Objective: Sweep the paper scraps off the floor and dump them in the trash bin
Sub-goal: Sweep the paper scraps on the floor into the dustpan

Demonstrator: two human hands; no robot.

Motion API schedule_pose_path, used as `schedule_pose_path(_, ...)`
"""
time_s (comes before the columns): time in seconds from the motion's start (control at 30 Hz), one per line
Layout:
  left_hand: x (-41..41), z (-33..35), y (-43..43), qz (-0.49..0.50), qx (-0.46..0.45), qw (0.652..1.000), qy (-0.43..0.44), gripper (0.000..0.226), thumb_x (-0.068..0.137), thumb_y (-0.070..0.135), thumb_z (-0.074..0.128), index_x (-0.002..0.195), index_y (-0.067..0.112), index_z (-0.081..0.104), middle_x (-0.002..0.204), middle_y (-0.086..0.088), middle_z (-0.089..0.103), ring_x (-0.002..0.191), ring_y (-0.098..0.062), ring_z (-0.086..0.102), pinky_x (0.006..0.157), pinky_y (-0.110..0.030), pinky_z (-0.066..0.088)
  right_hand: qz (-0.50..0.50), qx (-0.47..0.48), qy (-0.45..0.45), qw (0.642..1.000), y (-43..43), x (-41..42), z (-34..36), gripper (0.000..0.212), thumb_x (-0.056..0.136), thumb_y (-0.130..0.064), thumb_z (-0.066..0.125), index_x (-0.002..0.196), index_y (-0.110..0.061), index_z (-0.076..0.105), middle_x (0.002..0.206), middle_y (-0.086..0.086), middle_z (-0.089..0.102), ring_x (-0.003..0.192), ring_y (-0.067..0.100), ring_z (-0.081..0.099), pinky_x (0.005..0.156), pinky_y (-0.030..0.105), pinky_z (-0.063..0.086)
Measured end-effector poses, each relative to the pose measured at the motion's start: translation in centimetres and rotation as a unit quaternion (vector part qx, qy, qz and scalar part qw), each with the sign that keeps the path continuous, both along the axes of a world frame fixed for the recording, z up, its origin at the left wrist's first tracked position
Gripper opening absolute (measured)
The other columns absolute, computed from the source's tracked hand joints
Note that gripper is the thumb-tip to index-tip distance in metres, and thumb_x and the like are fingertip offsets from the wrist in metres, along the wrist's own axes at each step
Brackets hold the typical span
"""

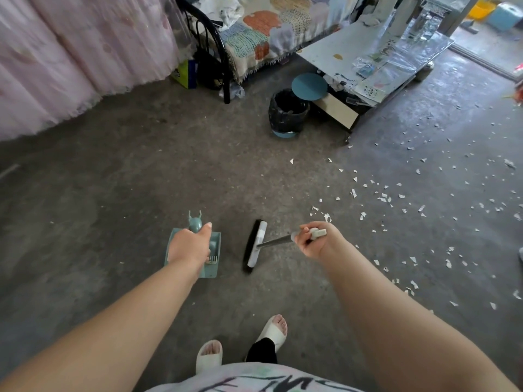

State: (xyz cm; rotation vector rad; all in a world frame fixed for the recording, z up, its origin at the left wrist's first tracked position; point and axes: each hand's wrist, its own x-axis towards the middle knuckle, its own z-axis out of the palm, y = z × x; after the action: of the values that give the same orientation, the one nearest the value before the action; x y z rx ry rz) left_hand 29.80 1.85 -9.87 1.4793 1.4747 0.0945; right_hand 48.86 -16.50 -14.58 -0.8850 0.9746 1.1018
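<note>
Concrete floor (141,171) by the trash bin (288,111), paper scraps (385,198) likely featherlight; left hand (189,246) grips dustpan (213,268), right hand (314,240) clamps broom handle (276,242).

The one camera sits on my head, looking forward and steeply down, so my arms (127,321) reach in from the bottom edge and my feet (209,355) show between them. Its wide angle takes my left hand (189,247) and right hand (311,240) close up at the middle, while the trash bin (287,114) and bed (268,29) lie farther off toward the top.
</note>
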Motion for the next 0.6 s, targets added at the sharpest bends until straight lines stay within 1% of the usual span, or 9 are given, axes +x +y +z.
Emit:
schedule_pose_path(0.07,0.1,-0.1,-0.1,-0.008,-0.005,1.000,0.001,0.039,0.090,0.043,0.059,0.078,0.006,0.061,0.057,-0.004,0.059,0.050,-0.020,0.054,0.074,-0.038,0.055,-0.009,-0.022,-0.020,1.000,-1.0,0.7,-0.4,0.015,0.088,0.001,0.039,0.074,-0.006,0.039,0.069,0.001,0.036,0.026,0.013,0.040,0.026,0.013,0.031)
schedule_pose_path(0.17,0.6,-0.4,-0.4,-0.016,-0.013,1.000,-0.002,0.040,0.089,0.043,0.060,0.081,0.004,0.063,0.057,-0.004,0.059,0.049,-0.019,0.053,0.071,-0.037,0.055,-0.015,-0.052,-0.056,0.997,-2.3,1.6,-0.6,0.017,0.087,0.002,0.041,0.074,-0.007,0.039,0.067,0.001,0.037,0.027,0.013,0.042,0.028,0.012,0.033)
schedule_pose_path(0.3,1.4,-0.5,-1.2,-0.035,-0.022,0.999,-0.004,0.039,0.090,0.042,0.060,0.080,0.004,0.062,0.059,-0.004,0.059,0.049,-0.020,0.053,0.069,-0.036,0.054,0.018,-0.085,-0.080,0.993,-3.5,2.3,-0.2,0.019,0.088,0.002,0.041,0.072,-0.005,0.042,0.068,0.002,0.038,0.026,0.013,0.042,0.031,0.012,0.035)
schedule_pose_path(0.33,1.9,-0.5,-1.5,-0.043,-0.026,0.999,-0.006,0.039,0.090,0.041,0.060,0.078,0.004,0.061,0.059,-0.005,0.059,0.049,-0.020,0.053,0.067,-0.035,0.054,0.026,-0.087,-0.084,0.992,-3.9,2.4,0.1,0.018,0.089,0.002,0.041,0.072,-0.005,0.043,0.067,0.002,0.038,0.028,0.013,0.043,0.031,0.012,0.035)
schedule_pose_path(0.43,3.1,-0.4,-2.3,-0.062,-0.029,0.998,-0.011,0.039,0.090,0.042,0.060,0.075,0.006,0.059,0.058,-0.005,0.058,0.048,-0.020,0.052,0.063,-0.033,0.050,0.041,-0.099,-0.095,0.990,-4.7,2.6,1.2,0.017,0.089,0.003,0.042,0.075,-0.005,0.043,0.065,0.003,0.039,0.043,0.011,0.045,0.032,0.012,0.036)
schedule_pose_path(0.47,3.7,-0.4,-2.6,-0.071,-0.031,0.997,-0.013,0.039,0.090,0.041,0.060,0.072,0.007,0.058,0.056,-0.004,0.057,0.047,-0.020,0.052,0.062,-0.033,0.049,0.041,-0.104,-0.098,0.989,-5.3,2.9,1.7,0.017,0.089,0.004,0.042,0.075,-0.005,0.043,0.065,0.004,0.040,0.043,0.012,0.046,0.032,0.013,0.036)
schedule_pose_path(0.53,4.6,-0.6,-3.2,-0.083,-0.036,0.996,-0.021,0.040,0.090,0.040,0.061,0.067,0.008,0.056,0.051,-0.004,0.055,0.045,-0.020,0.050,0.062,-0.033,0.047,0.047,-0.103,-0.093,0.989,-6.1,3.6,2.5,0.016,0.090,0.003,0.042,0.075,-0.005,0.043,0.066,0.006,0.041,0.036,0.014,0.046,0.031,0.012,0.036)
schedule_pose_path(0.6,5.7,-0.8,-3.8,-0.085,-0.048,0.995,-0.036,0.041,0.088,0.039,0.063,0.064,0.008,0.055,0.045,-0.002,0.053,0.043,-0.021,0.049,0.063,-0.036,0.048,0.056,-0.099,-0.083,0.990,-7.1,4.5,3.1,0.012,0.086,0.005,0.043,0.078,-0.004,0.044,0.069,0.006,0.042,0.033,0.014,0.046,0.030,0.013,0.036)
